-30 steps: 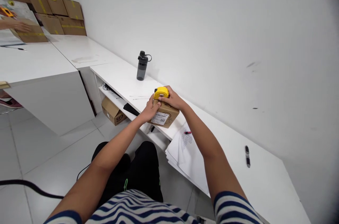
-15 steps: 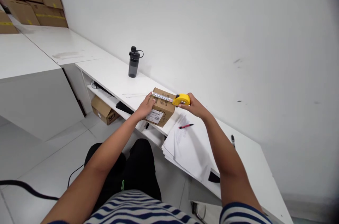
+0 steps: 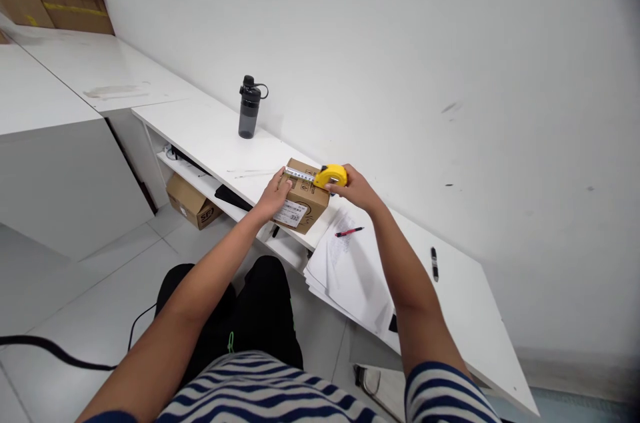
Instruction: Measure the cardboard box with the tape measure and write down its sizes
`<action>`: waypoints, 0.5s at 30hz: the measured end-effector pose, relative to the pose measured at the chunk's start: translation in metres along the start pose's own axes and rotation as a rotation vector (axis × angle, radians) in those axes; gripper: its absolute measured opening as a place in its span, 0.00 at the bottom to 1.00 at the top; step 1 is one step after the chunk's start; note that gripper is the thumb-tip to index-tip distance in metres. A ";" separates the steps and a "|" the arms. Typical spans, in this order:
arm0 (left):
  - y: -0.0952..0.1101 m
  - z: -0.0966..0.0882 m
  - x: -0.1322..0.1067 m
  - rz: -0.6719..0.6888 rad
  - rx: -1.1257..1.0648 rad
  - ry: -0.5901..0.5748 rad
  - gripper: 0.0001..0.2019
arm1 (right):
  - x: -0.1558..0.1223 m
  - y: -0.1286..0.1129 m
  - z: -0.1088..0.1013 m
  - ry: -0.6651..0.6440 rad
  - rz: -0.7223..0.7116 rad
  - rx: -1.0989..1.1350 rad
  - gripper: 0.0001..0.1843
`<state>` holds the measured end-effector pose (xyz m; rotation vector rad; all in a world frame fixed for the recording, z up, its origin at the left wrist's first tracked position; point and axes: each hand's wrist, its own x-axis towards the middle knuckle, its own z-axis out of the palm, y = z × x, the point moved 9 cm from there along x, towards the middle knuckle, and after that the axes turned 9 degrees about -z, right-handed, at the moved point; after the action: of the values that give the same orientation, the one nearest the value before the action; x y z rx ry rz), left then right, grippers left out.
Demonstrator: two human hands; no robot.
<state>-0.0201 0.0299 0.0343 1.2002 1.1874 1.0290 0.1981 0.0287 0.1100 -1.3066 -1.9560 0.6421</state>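
A small cardboard box with a white label sits at the front edge of the white desk. My left hand is closed around the box's left side, its thumb on the top face near the tape's end. In my right hand is a yellow tape measure, held over the right end of the box top. A short length of its white blade lies across that top face, from the case to my left fingers.
A dark water bottle stands by the wall. Papers with a red pen lie right of the box; a black marker lies farther right. Below is an open carton; cartons are stacked at far left.
The tape measure's case has moved left over the box top, and the exposed blade is shorter. My left hand keeps its hold on the box. The whole view has shifted slightly.
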 end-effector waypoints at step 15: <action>-0.012 0.018 -0.031 -0.177 0.231 0.181 0.40 | 0.053 -0.054 0.030 0.227 0.038 -0.474 0.36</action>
<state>-0.0066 -0.0045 0.0258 1.1718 1.5598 0.8995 0.1294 0.0565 0.1439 -1.6196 -1.9612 0.0321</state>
